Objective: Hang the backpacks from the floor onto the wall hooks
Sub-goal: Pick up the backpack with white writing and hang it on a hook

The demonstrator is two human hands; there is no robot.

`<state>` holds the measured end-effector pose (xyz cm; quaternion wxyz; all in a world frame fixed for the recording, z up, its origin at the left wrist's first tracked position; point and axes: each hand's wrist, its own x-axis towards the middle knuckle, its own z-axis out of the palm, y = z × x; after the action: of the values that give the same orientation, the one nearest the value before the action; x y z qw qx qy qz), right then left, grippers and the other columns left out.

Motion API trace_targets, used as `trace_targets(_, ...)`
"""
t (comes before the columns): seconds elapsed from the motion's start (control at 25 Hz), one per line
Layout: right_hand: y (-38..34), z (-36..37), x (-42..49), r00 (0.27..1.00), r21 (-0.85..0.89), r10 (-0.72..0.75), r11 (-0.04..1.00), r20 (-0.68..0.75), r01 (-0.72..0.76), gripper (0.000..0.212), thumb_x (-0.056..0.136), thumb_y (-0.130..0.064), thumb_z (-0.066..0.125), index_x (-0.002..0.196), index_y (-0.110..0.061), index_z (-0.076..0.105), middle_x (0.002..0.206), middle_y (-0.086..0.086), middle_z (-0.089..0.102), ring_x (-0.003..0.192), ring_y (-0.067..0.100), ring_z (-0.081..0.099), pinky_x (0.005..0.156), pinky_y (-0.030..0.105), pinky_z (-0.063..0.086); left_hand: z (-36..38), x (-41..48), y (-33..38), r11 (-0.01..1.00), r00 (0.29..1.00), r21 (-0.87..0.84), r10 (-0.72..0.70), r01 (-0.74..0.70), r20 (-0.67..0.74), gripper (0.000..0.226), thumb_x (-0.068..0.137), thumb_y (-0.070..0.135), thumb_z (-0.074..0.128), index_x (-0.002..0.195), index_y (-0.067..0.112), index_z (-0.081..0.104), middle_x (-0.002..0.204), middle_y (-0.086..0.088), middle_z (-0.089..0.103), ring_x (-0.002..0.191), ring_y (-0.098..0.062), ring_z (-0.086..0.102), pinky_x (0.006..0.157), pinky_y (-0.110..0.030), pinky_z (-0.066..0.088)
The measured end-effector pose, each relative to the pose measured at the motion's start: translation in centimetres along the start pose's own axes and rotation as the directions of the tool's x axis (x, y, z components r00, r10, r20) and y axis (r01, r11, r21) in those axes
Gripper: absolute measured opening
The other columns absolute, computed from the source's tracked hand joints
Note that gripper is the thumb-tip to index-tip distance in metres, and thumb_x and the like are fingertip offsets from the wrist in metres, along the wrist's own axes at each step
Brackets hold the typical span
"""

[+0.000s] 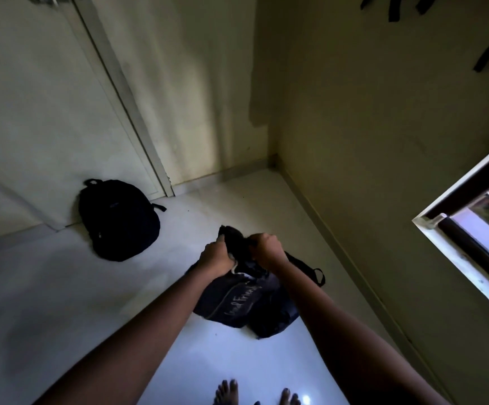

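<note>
Both arms reach out from the bottom of the frame, and I've got the top of the dark backpack (pixel 239 302) bunched up in both hands. My left hand (pixel 215 257) is clenched tight on the fabric at the upper left of the bag; my right hand (pixel 266 248) is fisted just beside it, gripping the same dark bundle. The two fists sit nearly side by side, a fold of black cloth poking up between and above them.

The bag hangs below my grip, right of centre in the lower middle of the frame, light lettering showing across its front. A strap loop (pixel 319 276) sticks out to its right. Its lower end is down against the white floor (pixel 62 287), though I can't tell how much weight rests there.

Over at the left, a second black backpack (pixel 119 220) leans against the pale door (pixel 33 112), well apart from the one I'm holding, its bottom on the floor.

My bare toes (pixel 227 391) show at the bottom edge. A window frame (pixel 456 249) cuts in at the right, and dark straps (pixel 395 7) dangle on the wall at the upper right.
</note>
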<state>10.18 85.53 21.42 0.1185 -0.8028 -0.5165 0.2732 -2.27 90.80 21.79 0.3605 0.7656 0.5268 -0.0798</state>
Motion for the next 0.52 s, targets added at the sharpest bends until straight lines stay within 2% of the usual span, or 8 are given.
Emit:
trace_targets(0.08, -1.0, 0.9, -0.2, 0.996, 0.018, -0.079, 0.997, 0.033, 0.078, 0.027, 0.091, -0.014, 0.046, 0.105, 0.002, 0.063, 0.106, 0.023, 0.067, 0.096, 0.036, 0.063, 0.077, 0.037, 0.046, -0.7, -0.7, -1.0, 0.995, 0.991, 0.010, 0.098, -0.097, -0.092, 0.068, 0.083, 0.014, 0.060, 0.144, 0.014, 0.028, 0.138, -0.017, 0.046, 0.127, -0.033, 0.045, 0.103, -0.039, 0.041)
trace_targets(0.2, -2.5, 0.1, -0.2, 0.985, 0.094, -0.172, 0.981, 0.012, 0.171, 0.025, 0.087, -0.012, 0.052, 0.104, 0.000, 0.065, 0.105, 0.022, 0.068, 0.097, 0.035, 0.063, 0.078, 0.037, 0.045, -2.4, -1.1, -2.6, 0.961, 0.923, 0.142, 0.269, -0.238, -0.276, 0.053, 0.081, 0.022, 0.065, 0.131, 0.025, 0.049, 0.127, -0.006, 0.048, 0.120, -0.028, 0.044, 0.096, -0.042, 0.043)
trace_targets(0.32, -4.7, -2.4, -0.4, 0.969, 0.136, -0.242, 0.960, -0.042, 0.246, 0.023, 0.087, -0.009, 0.054, 0.106, 0.000, 0.065, 0.107, 0.021, 0.069, 0.098, 0.032, 0.063, 0.078, 0.033, 0.042, -4.7, -0.8, -2.2, 0.927, 0.877, 0.179, 0.370, -0.329, -0.307, 0.039, 0.082, 0.030, 0.064, 0.120, 0.025, 0.060, 0.124, -0.002, 0.052, 0.117, -0.027, 0.042, 0.094, -0.038, 0.036)
trace_targets(0.4, -6.4, -4.4, -0.4, 0.952, 0.134, -0.284, 0.945, -0.115, 0.298, 0.023, 0.088, -0.010, 0.054, 0.107, -0.003, 0.066, 0.107, 0.018, 0.070, 0.095, 0.030, 0.064, 0.072, 0.030, 0.039, -6.9, -0.3, -1.7, 0.887, 0.808, 0.185, 0.461, -0.422, -0.367, 0.032, 0.083, 0.024, 0.062, 0.115, 0.018, 0.064, 0.122, -0.002, 0.059, 0.118, -0.027, 0.046, 0.094, -0.036, 0.035)
trace_targets(0.44, -7.1, -5.6, -0.2, 0.943, 0.136, -0.295, 0.939, -0.154, 0.316, 0.023, 0.088, -0.011, 0.055, 0.107, -0.005, 0.067, 0.105, 0.015, 0.071, 0.090, 0.027, 0.064, 0.068, 0.026, 0.037, -8.4, 0.0, -1.5, 0.855, 0.771, 0.174, 0.516, -0.488, -0.374, 0.029, 0.084, 0.018, 0.062, 0.112, 0.013, 0.066, 0.118, -0.006, 0.064, 0.115, -0.028, 0.051, 0.093, -0.036, 0.038)
trace_targets(0.52, -8.2, -7.5, 0.2, 0.940, 0.186, -0.272, 0.932, -0.207, 0.311, 0.022, 0.088, -0.015, 0.058, 0.106, -0.008, 0.069, 0.094, 0.010, 0.072, 0.067, 0.008, 0.061, 0.058, 0.017, 0.037, -11.6, 0.3, -1.0, 0.814, 0.762, 0.040, 0.558, -0.579, -0.330, 0.023, 0.085, 0.007, 0.060, 0.106, 0.004, 0.069, 0.108, -0.014, 0.070, 0.103, -0.027, 0.062, 0.086, -0.033, 0.047)
